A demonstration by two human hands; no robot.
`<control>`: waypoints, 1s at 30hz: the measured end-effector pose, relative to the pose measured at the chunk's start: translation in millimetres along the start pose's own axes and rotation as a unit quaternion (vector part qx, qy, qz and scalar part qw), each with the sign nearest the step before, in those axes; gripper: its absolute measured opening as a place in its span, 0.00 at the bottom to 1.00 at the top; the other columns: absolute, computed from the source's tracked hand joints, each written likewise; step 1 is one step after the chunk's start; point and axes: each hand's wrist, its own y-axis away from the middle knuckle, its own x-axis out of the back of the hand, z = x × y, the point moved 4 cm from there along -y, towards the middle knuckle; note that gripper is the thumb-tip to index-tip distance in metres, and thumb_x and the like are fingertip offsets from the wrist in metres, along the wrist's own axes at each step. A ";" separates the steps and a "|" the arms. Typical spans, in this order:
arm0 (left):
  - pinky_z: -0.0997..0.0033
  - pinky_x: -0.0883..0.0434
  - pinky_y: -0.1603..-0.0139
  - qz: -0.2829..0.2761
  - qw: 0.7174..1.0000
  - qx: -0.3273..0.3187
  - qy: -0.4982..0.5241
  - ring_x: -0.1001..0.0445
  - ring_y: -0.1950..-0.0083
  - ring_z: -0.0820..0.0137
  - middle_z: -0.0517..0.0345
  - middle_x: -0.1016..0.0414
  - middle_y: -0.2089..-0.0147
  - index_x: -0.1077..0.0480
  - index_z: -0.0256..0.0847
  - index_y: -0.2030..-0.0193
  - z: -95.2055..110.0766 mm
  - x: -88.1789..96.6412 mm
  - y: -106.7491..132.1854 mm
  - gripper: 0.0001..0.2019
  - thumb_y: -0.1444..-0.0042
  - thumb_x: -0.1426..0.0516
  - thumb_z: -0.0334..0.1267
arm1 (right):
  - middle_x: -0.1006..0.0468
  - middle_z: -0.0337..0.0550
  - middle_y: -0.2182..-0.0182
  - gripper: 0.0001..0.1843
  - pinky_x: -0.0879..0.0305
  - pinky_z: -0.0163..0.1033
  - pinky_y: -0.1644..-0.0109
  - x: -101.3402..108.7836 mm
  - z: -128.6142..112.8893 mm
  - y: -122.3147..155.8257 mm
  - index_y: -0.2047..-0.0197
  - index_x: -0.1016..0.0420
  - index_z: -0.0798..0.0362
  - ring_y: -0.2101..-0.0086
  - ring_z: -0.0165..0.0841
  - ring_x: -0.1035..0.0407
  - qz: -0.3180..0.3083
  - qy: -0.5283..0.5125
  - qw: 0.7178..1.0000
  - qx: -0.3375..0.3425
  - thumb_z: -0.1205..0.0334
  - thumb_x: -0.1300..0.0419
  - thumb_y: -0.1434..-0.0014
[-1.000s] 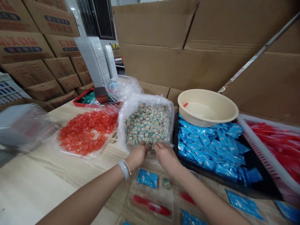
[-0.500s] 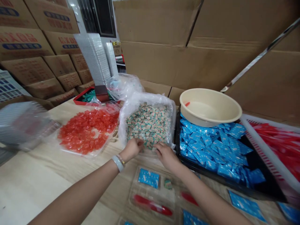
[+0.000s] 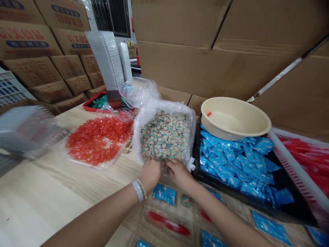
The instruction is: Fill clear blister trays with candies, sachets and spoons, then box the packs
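Note:
A box lined with clear plastic film (image 3: 138, 133) holds a heap of small green-and-tan packets (image 3: 164, 133). At its near edge my left hand (image 3: 151, 173) has its fingers curled down into the packets; whatever they grip is hidden. Close beside it, my right hand (image 3: 180, 174) is bent inward with thumb and fingers drawn together, its fingertips also at the packets. Below my hands lies a clear plastic blister tray (image 3: 147, 209), carrying a blue sachet (image 3: 164, 195), one small green packet (image 3: 185, 201) and a long red plastic piece (image 3: 168, 223).
Red translucent pieces (image 3: 89, 144) lie on plastic at left. A black tray (image 3: 299, 209) of blue sachets (image 3: 239, 164) stands right, under a cream basin (image 3: 236, 128). Beyond are a crate of red pieces (image 3: 305, 154), stacked clear trays (image 3: 105, 58) and cardboard boxes (image 3: 180, 68).
My left hand has shifted right and slightly down, now close to my right hand, its fingers curled over the packets. The right hand stays near the box's front edge. The view has shifted slightly.

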 end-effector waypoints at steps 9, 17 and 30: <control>0.72 0.37 0.64 0.047 0.991 -0.008 0.123 0.32 0.65 0.69 0.51 0.28 0.68 0.29 0.34 0.70 -19.5 3.4 -17.3 0.09 0.52 0.50 0.30 | 0.31 0.43 0.67 0.12 0.43 0.34 0.59 -1.4 1.6 3.0 0.65 0.30 0.55 0.63 0.31 0.38 0.020 -0.010 1.000 -0.003 0.75 0.50 0.49; 0.77 0.38 0.74 0.052 0.978 0.048 0.194 0.33 0.74 0.74 0.59 0.29 0.75 0.29 0.34 0.69 -38.3 6.7 -33.1 0.10 0.51 0.49 0.36 | 0.31 0.43 0.67 0.11 0.43 0.36 0.59 -2.6 4.9 3.6 0.64 0.29 0.54 0.63 0.32 0.37 0.024 -0.029 0.999 -0.014 0.74 0.49 0.49; 0.69 0.38 0.62 0.052 0.995 0.025 0.082 0.32 0.61 0.66 0.46 0.32 0.62 0.33 0.34 0.63 -7.9 -3.1 -7.5 0.10 0.48 0.54 0.29 | 0.30 0.46 0.65 0.12 0.41 0.38 0.58 -8.7 7.3 7.3 0.62 0.32 0.56 0.62 0.33 0.37 0.060 -0.062 0.996 -0.020 0.75 0.50 0.50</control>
